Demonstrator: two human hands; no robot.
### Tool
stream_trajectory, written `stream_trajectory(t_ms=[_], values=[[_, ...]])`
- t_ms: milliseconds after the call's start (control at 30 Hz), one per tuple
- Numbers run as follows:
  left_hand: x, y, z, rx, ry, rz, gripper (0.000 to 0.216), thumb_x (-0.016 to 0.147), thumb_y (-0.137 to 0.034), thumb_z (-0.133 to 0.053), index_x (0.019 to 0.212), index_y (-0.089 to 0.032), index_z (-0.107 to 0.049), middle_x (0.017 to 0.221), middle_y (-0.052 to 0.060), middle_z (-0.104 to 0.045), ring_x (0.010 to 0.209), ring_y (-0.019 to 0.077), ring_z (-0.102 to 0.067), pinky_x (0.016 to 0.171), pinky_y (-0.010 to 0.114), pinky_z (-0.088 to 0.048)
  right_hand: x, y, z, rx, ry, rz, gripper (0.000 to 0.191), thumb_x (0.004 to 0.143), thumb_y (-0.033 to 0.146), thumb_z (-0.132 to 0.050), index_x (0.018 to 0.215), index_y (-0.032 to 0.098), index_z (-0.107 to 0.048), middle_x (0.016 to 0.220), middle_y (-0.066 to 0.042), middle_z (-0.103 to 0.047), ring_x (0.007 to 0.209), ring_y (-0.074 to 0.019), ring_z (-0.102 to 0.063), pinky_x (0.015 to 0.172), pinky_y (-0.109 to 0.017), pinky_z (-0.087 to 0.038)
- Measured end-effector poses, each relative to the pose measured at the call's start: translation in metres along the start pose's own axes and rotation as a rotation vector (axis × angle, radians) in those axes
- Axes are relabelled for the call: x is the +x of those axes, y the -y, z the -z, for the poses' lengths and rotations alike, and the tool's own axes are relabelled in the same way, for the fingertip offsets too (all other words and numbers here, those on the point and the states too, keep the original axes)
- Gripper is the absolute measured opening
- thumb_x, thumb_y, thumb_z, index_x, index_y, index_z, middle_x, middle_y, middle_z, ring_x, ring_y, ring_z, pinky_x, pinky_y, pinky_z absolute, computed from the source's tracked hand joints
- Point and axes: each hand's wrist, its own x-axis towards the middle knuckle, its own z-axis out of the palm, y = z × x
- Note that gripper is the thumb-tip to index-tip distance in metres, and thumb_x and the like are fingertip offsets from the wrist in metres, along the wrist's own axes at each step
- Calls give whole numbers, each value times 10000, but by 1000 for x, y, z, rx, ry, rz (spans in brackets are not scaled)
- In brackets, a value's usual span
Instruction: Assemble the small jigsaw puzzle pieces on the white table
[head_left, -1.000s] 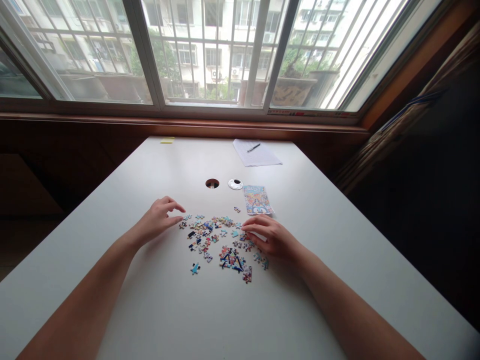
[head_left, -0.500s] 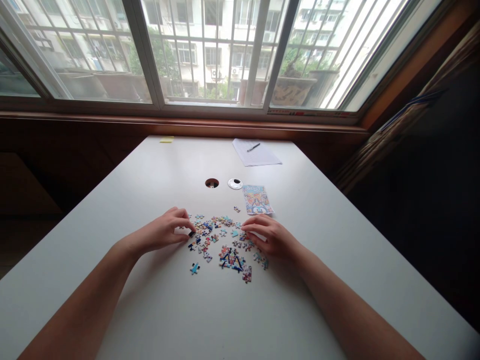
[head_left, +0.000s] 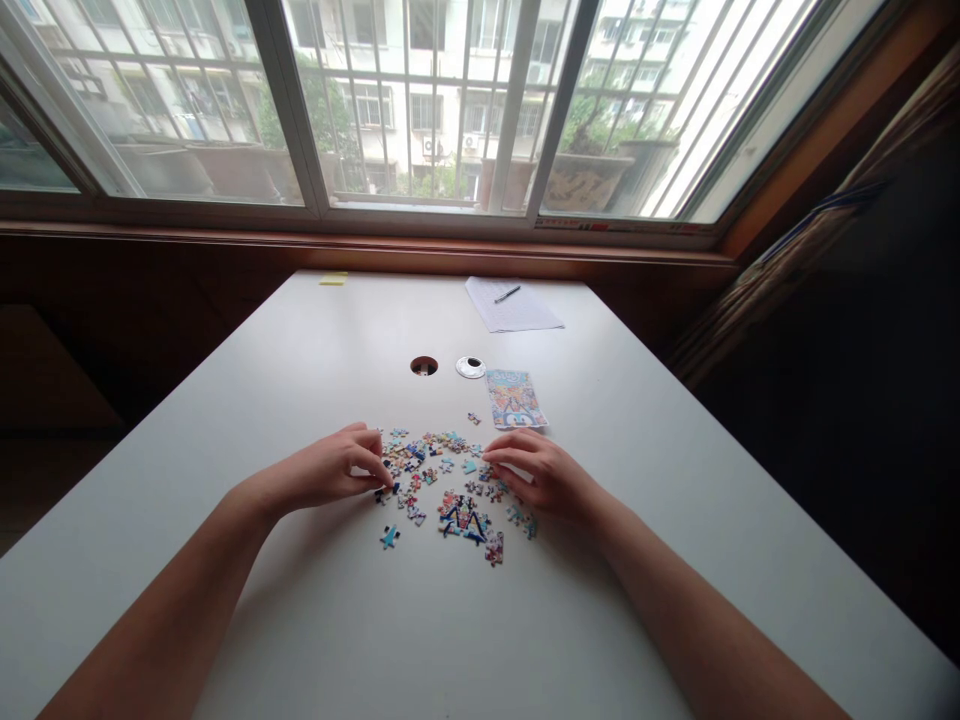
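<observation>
My left hand point(head_left: 341, 466) is at the left edge of a spread of loose jigsaw pieces point(head_left: 415, 457), thumb and index finger drawn together on a dark blue puzzle piece point(head_left: 395, 487). At the right side, my right hand point(head_left: 546, 474) rests with loosely bent fingers apart, its fingertips beside a light blue piece point(head_left: 476, 451). Some pieces under that palm are partly hidden. Between the hands and nearer me lies a joined puzzle section point(head_left: 463, 518) with dark zigzag lines. A blue piece cluster point(head_left: 389, 537) sits to its left.
A colourful picture sheet point(head_left: 516, 399) lies beyond my right hand. Behind the pieces are a round table hole point(head_left: 424, 367) and its metallic cover point(head_left: 470, 368). Paper sheets point(head_left: 513, 305) with a pen point(head_left: 508, 294) and yellow strips point(head_left: 334, 279) lie at the far edge.
My left hand has shifted slightly toward me, its fingertips moving down from one dark piece to the dark blue piece nearer me. My right hand stays in place.
</observation>
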Motion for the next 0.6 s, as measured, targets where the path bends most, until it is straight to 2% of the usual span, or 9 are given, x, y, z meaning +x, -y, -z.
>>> stream_trajectory(t_ms=[133, 267, 400, 600], values=[[1, 3, 1, 0, -56, 13, 176, 948, -354, -607, 938, -292, -771, 902, 54, -624, 920, 208, -548, 786, 294, -463, 0, 0, 0, 4, 3, -1, 231, 953, 184, -586, 1155, 244, -679, 1064, -85, -710, 983, -219, -659, 875, -407, -568], [3, 7, -3, 41, -99, 30, 178, 941, -352, -614, 1051, -304, -745, 951, 58, -613, 956, 221, -532, 815, 307, -461, 0, 0, 0, 3, 4, -7, 228, 952, 187, -589, 1151, 247, -684, 1062, -86, -712, 976, -217, -665, 876, -399, -571], [5, 8, -8, 40, -90, 18, 235, 924, -389, -648, 1137, -329, -726, 1012, 61, -597, 994, 232, -511, 856, 325, -462, 1, 1, 1, -3, -10, -1, 214, 951, 199, -597, 1138, 249, -690, 1047, -85, -717, 960, -216, -673, 868, -396, -576], [8, 5, -11, 32, -98, 23, 260, 926, -411, -658, 1159, -315, -719, 1066, 73, -594, 1039, 243, -497, 887, 350, -459, 1, 1, 0, -6, -2, -2, 226, 945, 183, -599, 1144, 243, -687, 1061, -85, -715, 973, -215, -670, 875, -394, -572]])
